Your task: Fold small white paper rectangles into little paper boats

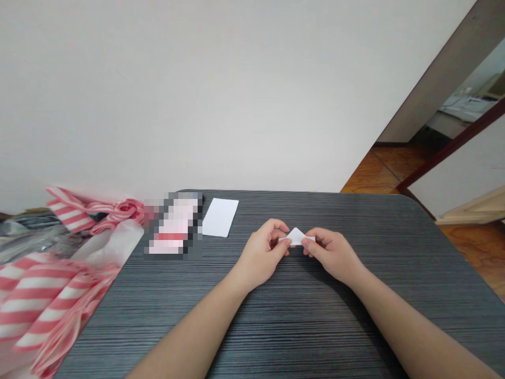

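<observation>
A small folded piece of white paper (295,235) with a pointed top is held just above the dark striped table (355,295), near its middle. My left hand (263,255) pinches the paper's left end with curled fingers. My right hand (330,252) pinches its right end, thumb on top. Both forearms reach in from the bottom edge of the view.
A flat white sheet of paper (220,217) lies on the table behind and left of my hands. A blurred pink and white object (173,226) sits beside it. Red-and-white striped plastic bags (47,284) crowd the left edge. A white wall stands behind; a doorway (453,121) opens at right.
</observation>
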The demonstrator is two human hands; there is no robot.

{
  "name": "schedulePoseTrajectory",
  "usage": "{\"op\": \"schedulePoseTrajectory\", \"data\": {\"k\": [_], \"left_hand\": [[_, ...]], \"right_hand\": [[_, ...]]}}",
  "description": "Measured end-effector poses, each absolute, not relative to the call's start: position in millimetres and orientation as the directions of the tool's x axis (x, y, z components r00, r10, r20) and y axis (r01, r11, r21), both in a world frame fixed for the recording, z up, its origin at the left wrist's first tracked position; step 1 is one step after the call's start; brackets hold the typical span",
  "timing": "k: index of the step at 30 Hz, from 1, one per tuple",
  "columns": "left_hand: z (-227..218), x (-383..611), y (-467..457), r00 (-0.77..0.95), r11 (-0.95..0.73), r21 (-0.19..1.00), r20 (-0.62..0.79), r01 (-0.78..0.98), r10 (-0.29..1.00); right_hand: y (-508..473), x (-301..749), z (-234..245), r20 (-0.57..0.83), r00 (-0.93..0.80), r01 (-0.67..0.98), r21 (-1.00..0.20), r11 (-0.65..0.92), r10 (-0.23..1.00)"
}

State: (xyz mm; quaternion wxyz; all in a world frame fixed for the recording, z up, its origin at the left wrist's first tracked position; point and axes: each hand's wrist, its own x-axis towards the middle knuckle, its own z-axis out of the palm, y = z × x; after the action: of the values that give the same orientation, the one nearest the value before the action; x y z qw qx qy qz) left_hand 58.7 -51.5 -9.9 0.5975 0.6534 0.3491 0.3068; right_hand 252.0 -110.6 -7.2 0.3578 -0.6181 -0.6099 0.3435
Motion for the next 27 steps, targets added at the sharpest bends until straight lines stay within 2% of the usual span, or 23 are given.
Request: {"op": "schedulePoseTrajectory", "data": {"k": [14,27], "left_hand": [[-8.2,58.6,-52.9,0.588,-0.166,0.965,0.014,0.205,0.809],[-7.5,59.3,-54.8,0.612,-0.134,0.976,0.000,0.173,0.791]], "right_hand": [[-111.6,251.2,-4.9,-0.027,-0.022,0.531,-0.847,-0.012,0.999],[-110.5,250.8,-5.9,-0.026,-0.024,0.550,-0.835,-0.009,0.999]]}}
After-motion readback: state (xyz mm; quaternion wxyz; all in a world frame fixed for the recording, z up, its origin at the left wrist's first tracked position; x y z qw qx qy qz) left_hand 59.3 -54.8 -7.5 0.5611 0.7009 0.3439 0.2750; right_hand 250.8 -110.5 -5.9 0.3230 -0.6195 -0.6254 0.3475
